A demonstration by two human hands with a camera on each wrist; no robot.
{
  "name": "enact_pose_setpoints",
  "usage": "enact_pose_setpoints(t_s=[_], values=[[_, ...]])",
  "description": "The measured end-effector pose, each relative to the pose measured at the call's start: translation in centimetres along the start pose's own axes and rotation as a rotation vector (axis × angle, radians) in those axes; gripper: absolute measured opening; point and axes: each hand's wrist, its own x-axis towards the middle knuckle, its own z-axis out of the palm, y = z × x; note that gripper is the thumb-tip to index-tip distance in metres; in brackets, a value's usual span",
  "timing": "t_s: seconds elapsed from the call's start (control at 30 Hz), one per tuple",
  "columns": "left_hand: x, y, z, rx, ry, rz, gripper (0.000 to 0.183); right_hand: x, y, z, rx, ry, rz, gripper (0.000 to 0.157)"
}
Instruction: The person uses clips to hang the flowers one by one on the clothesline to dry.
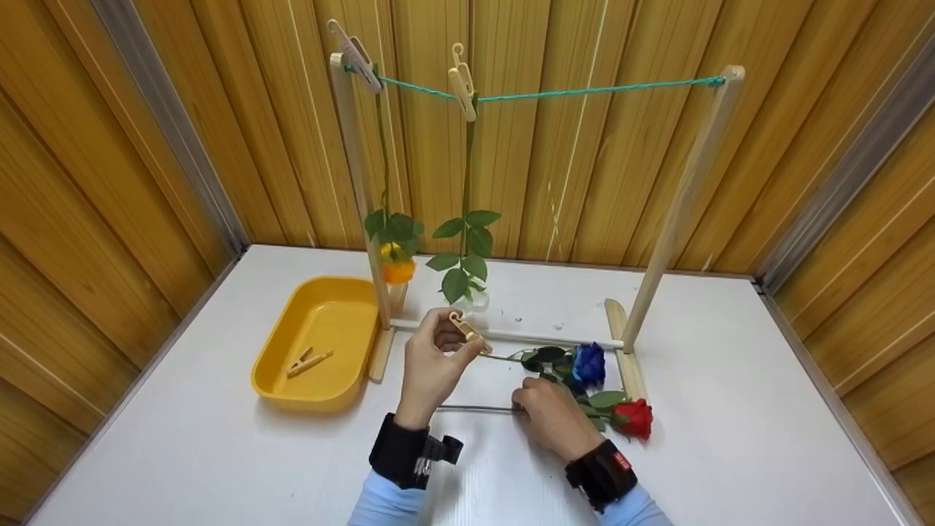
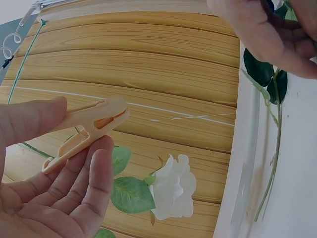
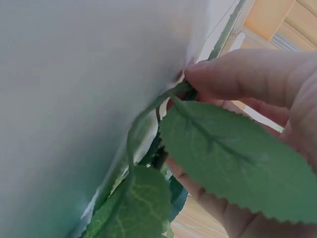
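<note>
My left hand [image 1: 431, 369] holds a beige clothespin [image 2: 89, 126] between thumb and fingers, above the table near the rack's lower bar. On the tabletop, my right hand [image 1: 555, 416] pinches the leafy stem [image 3: 183, 89] of a red rose [image 1: 633, 419], whose bloom points right. Just behind it lies a blue rose [image 1: 589, 364]. A white rose [image 2: 173, 188] hangs head down from the teal cord [image 1: 584, 92], clipped by a beige clothespin [image 1: 462, 88]. Farther left, a pinkish clothespin [image 1: 356, 57] clips an orange-yellow rose [image 1: 398, 269], also head down.
The cord is strung between two wooden posts [image 1: 679, 212] standing on wooden feet. Left of the rack is a yellow tray [image 1: 274, 365] with a clothespin [image 1: 308, 362] inside. Wood-patterned panels [image 1: 570, 183] enclose the white table [image 1: 182, 438] at the back and sides.
</note>
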Motion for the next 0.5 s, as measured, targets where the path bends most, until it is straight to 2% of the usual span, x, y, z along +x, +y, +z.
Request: enact_pose_setpoints(t_s=[0.17,0.5], values=[[0.0,0.0,0.0,0.013,0.003,0.009,0.040,0.1,0.1,-0.4,0.023,0.017,0.012,0.014],[0.0,0.0,0.0,0.018,0.017,0.031,0.042,0.1,0.4,-1.7,0.125,0.135,0.023,0.021]])
